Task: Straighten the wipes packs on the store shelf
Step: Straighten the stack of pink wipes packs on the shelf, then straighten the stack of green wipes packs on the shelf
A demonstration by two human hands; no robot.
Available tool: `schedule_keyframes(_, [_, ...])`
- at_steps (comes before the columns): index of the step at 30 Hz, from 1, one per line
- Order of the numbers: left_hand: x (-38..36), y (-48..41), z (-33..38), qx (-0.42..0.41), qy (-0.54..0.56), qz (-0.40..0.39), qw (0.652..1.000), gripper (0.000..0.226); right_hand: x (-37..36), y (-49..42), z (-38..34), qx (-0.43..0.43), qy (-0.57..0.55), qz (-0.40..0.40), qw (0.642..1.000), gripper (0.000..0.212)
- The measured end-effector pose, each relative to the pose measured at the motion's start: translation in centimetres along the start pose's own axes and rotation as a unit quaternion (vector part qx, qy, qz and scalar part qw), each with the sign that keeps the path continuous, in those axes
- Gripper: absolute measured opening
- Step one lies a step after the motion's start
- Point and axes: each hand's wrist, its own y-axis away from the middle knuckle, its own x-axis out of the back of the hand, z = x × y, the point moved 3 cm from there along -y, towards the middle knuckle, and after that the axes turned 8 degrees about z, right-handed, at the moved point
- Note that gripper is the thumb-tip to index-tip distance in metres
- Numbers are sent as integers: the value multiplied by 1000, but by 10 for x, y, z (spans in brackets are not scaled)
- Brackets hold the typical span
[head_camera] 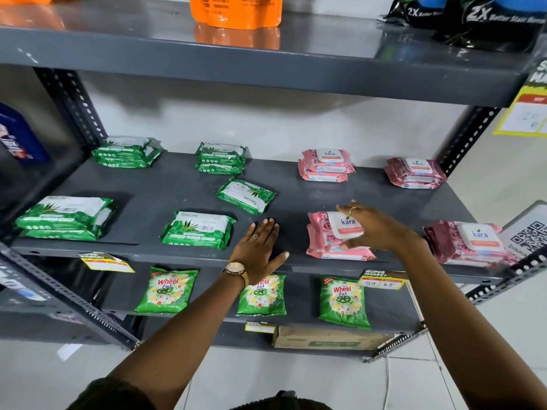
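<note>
**A:** From the head camera, your right hand point(374, 229) sits on the front pink Kara stack point(334, 236), near the front edge of the grey middle shelf point(165, 179), right of centre. Fingers curl around the top pack's white lid, thumb low against the stack's near side. I read that as a grip on the top pack, probably to square it over the ones beneath.

**B:** And my left?

**A:** Your left hand point(260, 247) lies flat and open on bare shelf at the front edge, fingers spread, holding nothing. It looks like a brace while you lean in, though I can't be sure.

**B:** What else needs straightening?

**A:** The single green Origami pack point(245, 195) at mid-depth lies turned at an angle, apart from its neighbours; that one stands out most. The Origami pack in front of it point(197, 230) sits roughly square to the front edge. The green stack at the front left corner point(63, 217) and the two green stacks point(125, 152) point(220, 158) along the back edge look orderly enough. The dark-pink Kara stack point(470, 242) at the front right corner seems slightly skewed.

**B:** The back pink ones?

**A:** Two stacks point(325, 165) point(416, 173) by the back edge, a little fanned.
</note>
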Motion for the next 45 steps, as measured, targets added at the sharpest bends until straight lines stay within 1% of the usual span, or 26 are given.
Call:
schedule_keyframes(5, [-4,-1,-2,0,-9,-7,1000,83,-4,2,-8,-22,-20,43,999,85])
schedule_keyframes(10, [-4,-1,-1,1,-8,-7,1000,84,-6,2,-7,-29,-33,39,998,85])
schedule_keyframes(19, [-3,-1,-2,3,-6,-16,1000,83,-6,2,-8,-31,-19,33,999,87])
schedule_keyframes(21, [1,-2,-2,7,22,-33,999,80,-4,3,-12,-32,-17,27,999,91])
schedule_keyframes(24, [20,-1,-6,56,150,-88,983,70,2,-1,-27,-24,-39,59,997,89])
schedule_keyframes(25, [30,2,-11,62,178,-83,979,66,4,-5,-35,-17,-52,72,996,87])
schedule_keyframes(26, [42,5,-18,51,181,-55,981,63,5,-10,-45,-8,-64,78,995,86])
schedule_keyframes(28, [68,16,-40,29,160,25,986,60,4,-27,-69,16,-72,72,995,86])
schedule_keyframes(30, [89,29,-71,44,154,87,983,61,-3,-49,-95,47,-61,57,995,83])
schedule_keyframes(33, [102,53,-135,134,165,140,967,52,-21,-86,-134,69,-31,41,996,76])
schedule_keyframes(37, [99,85,-200,252,151,163,942,47,-51,-127,-160,40,12,3,999,77])
schedule_keyframes(39, [90,96,-221,295,149,140,933,50,-61,-141,-162,23,17,-12,1000,81])
schedule_keyframes(40, [85,98,-227,298,142,112,937,51,-65,-148,-162,15,17,-17,1000,83])
schedule_keyframes(42, [74,98,-234,277,102,57,954,57,-69,-158,-163,-2,8,-24,1000,85])
schedule_keyframes(43, [69,96,-236,265,80,41,960,65,-69,-161,-165,-10,1,-20,1000,83])
schedule_keyframes(45, [65,90,-237,244,38,18,969,84,-68,-165,-165,-27,-18,2,999,72])
